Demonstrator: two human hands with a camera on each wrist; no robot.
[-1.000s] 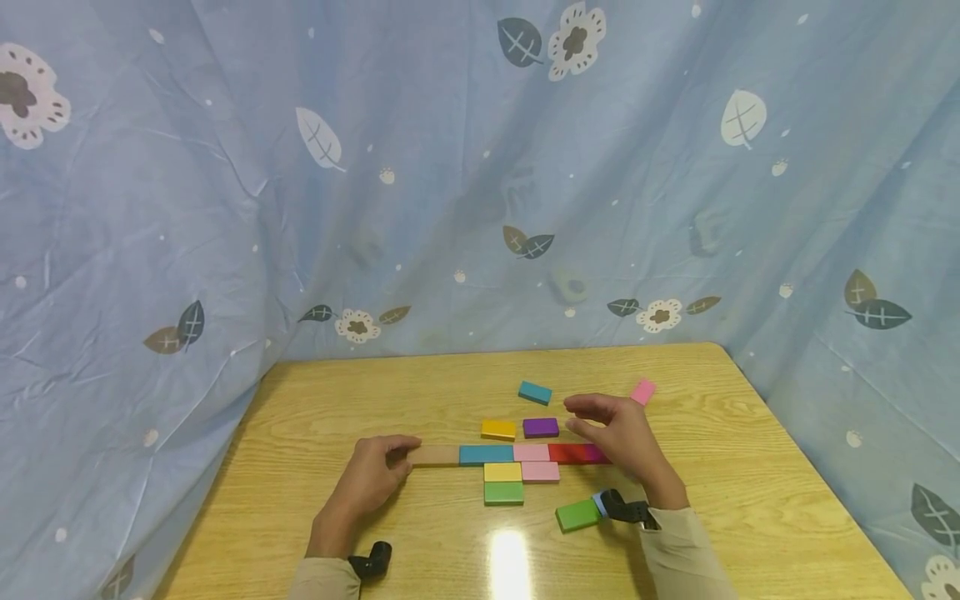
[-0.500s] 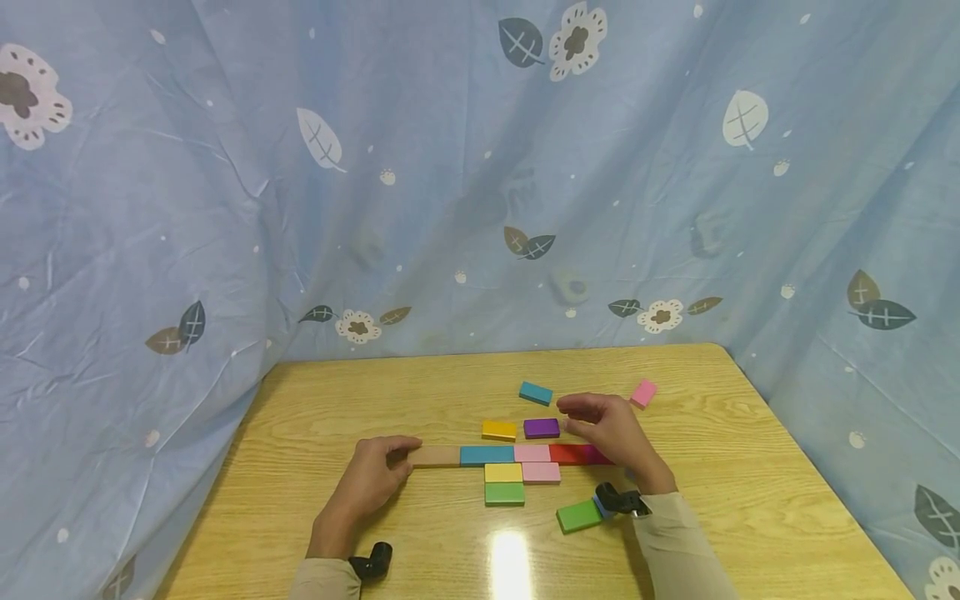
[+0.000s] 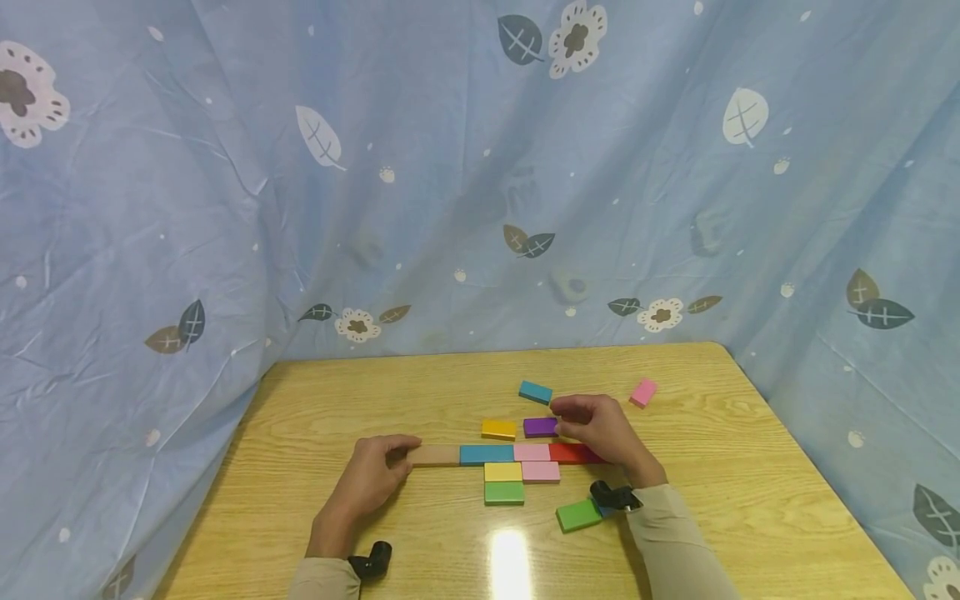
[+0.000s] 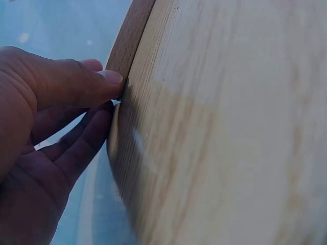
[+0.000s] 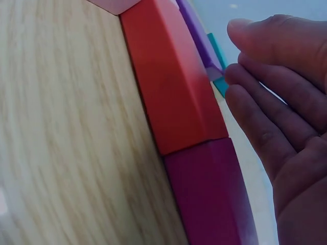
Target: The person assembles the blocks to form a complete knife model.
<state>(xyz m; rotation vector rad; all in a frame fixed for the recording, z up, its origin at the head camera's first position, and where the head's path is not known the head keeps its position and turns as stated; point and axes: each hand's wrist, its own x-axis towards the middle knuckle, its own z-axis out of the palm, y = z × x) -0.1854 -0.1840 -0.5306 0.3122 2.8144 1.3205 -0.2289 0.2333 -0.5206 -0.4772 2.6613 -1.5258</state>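
- The left hand (image 3: 372,477) pinches the outer end of the tan block (image 3: 437,456) between thumb and fingers, in the left half of the wooden table (image 3: 322,400).
- The right hand (image 3: 606,431) has thumb and fingers apart, at the right end of the purple block (image 3: 538,427); whether they touch it I cannot tell.
- From the tan block a row runs parallel to the table's far edge: long blue block (image 3: 487,455), pale pink block (image 3: 532,452), red block (image 3: 573,453) and magenta block (image 5: 207,189). The right hand hides the magenta block from the head view.
- Against the row's side toward the near edge sit a yellow block (image 3: 502,472) and a second pink block (image 3: 541,472), with a green block (image 3: 504,494) touching the yellow one.
- Toward the far edge, an orange block (image 3: 498,430) lies left of the purple block, and a small blue block (image 3: 536,392) lies beyond.
- A loose pink block (image 3: 643,393) lies toward the far right corner.
- Nearer the right edge, a tilted green block (image 3: 578,516) meets another blue block (image 3: 605,511), mostly covered by the right wrist camera (image 3: 613,497).
- Glare whitens the surface near the middle of the near edge; a patterned curtain (image 3: 420,183) hangs behind.
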